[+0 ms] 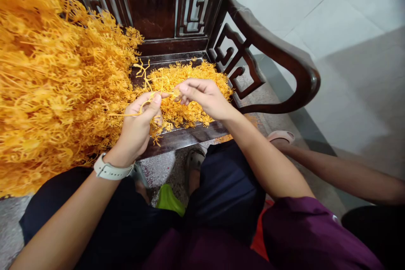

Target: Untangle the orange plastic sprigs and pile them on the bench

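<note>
My left hand (pixel 142 120), with a pale watch (pixel 112 168) on its wrist, pinches a thin yellow-orange branched plastic stem (pixel 146 76) between thumb and forefinger. Thin strands of it stick out above and to the left of the fingers. My right hand (pixel 204 98) is closed at the fingertips on a small yellow-orange plastic piece (pixel 176 93), close to my left fingertip. Whether the two pieces are joined I cannot make out. Below both hands, a low heap of small yellow-orange plastic pieces (pixel 190 114) covers part of the dark wooden seat (pixel 190 135).
A tall pile of yellow-orange plastic sprigs (pixel 63 80) fills the left side. The bench's carved armrest (pixel 275 55) curves out at the right, and its backrest (pixel 150 0) stands behind. Something bright green (pixel 169 200) lies between my feet. Another person's leg (pixel 341 173) reaches in from the right.
</note>
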Demonstrator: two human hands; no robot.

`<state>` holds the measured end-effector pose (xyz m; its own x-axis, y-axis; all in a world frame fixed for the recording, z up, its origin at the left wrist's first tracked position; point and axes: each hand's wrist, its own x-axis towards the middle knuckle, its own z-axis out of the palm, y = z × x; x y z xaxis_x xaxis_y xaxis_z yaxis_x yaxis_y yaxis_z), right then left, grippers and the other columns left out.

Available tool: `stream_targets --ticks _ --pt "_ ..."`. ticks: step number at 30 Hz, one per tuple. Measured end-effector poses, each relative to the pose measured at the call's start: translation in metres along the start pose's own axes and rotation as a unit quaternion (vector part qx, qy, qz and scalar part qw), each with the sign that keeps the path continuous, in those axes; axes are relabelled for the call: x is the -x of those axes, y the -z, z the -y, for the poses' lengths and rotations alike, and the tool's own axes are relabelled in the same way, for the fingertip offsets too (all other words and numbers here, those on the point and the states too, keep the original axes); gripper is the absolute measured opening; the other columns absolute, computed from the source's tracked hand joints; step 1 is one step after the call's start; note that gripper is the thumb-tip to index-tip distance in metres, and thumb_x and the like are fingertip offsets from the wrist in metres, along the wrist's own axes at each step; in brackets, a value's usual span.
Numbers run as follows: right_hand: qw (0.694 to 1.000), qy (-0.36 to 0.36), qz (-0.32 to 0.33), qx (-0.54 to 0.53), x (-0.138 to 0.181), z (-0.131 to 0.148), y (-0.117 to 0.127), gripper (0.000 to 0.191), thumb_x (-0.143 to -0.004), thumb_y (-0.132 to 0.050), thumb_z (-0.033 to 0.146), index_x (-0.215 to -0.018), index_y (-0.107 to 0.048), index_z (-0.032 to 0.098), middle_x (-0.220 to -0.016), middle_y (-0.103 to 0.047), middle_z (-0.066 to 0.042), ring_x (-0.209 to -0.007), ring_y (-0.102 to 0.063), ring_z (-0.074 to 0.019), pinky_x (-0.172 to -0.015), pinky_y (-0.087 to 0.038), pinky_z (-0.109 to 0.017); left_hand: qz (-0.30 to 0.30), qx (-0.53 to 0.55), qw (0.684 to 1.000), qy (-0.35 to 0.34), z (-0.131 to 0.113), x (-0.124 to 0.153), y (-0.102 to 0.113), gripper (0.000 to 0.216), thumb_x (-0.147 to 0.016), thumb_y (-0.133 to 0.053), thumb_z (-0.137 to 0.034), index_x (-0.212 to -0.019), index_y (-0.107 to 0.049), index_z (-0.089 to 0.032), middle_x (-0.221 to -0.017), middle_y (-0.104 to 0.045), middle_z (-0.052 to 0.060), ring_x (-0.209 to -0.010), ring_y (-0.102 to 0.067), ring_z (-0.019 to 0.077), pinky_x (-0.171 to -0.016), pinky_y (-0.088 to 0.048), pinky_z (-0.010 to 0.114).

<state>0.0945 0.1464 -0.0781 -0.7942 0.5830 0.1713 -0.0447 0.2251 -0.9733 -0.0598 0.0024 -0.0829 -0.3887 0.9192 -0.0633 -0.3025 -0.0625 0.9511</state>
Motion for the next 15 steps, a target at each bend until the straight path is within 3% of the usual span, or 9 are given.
stream_targets --ticks 4,8,15 --pt "0.999 0.006 0.038 -0.039 0.004 0.005 -0.010 0.044 -0.091 -0.077 0.059 -0.086 -0.070 0.016 -0.080 -0.071 -0.001 -0.072 -0.060 -0.0094 -0.070 -0.050 -0.025 -0.010 0.010 1.000 0.006 -0.001 -0.001 0.000 0.017 -0.097 -0.075 -0.033 -0.108 -0.078 -0.021 -0.059 -0.049 -0.004 -0.052 -0.043 0.0096 -0.053 -0.038 0.024" --pt "0.999 -0.006 0.037 -0.038 0.003 0.001 -0.010 0.045 -0.089 -0.079 0.059 -0.081 -0.067 0.017 -0.075 -0.068 0.000 -0.070 -0.059 -0.0096 -0.070 -0.050 -0.026 0.066 0.069 0.994 0.062 -0.008 0.001 0.001 0.019 -0.097 -0.071 -0.029 -0.113 -0.075 -0.019 -0.054 -0.043 -0.006 -0.046 -0.037 0.0090 -0.052 -0.036 0.026" --pt "0.994 -0.039 0.028 -0.097 0.004 0.007 -0.012 0.043 -0.083 -0.085 0.057 -0.080 -0.069 0.017 -0.070 -0.067 0.001 -0.065 -0.059 -0.0096 -0.066 -0.050 -0.027 0.095 0.073 0.991 0.062 -0.009 0.005 0.001 0.015 -0.095 -0.076 -0.031 -0.092 -0.067 -0.020 -0.062 -0.047 -0.005 -0.051 -0.042 0.0081 -0.053 -0.036 0.025"
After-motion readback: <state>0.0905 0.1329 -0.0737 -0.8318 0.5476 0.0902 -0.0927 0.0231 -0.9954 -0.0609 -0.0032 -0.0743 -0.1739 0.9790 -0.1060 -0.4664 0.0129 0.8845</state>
